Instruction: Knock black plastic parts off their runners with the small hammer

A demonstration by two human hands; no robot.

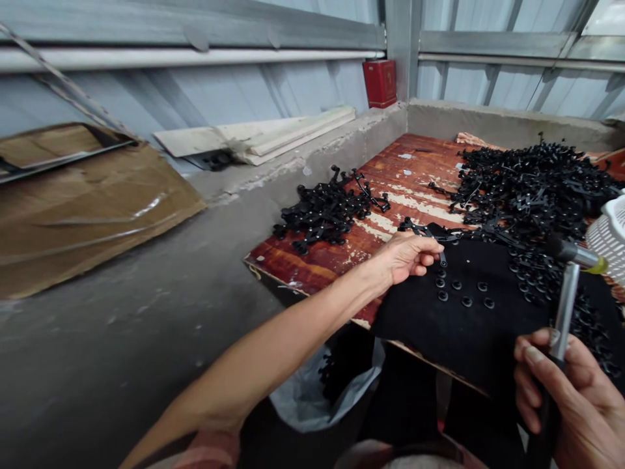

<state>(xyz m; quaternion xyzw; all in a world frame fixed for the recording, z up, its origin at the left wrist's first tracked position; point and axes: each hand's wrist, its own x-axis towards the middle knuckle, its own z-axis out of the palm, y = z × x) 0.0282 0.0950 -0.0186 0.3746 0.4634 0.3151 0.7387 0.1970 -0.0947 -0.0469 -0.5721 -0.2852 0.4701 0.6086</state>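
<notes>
My left hand (407, 257) pinches a small black linked part (443, 258) above the edge of a black mat (488, 339). Several small black round pieces (467, 301) lie spaced out on the mat, just right of and below that hand. My right hand (561, 384) is wrapped around the dark handle of a hammer (569, 299) with a metal shaft. The hammer is raised at the right, its black and yellow head pointing up and away from me. Part of the linked piece is hidden by my left fingers.
A small heap of black linked parts (325, 212) sits on the worn red-brown tabletop (390, 169); a larger heap (527, 182) lies back right. A white plastic basket (610, 231) stands at the right edge. Below the table is an open plastic bag (303, 397). A concrete ledge (293, 169) borders the left.
</notes>
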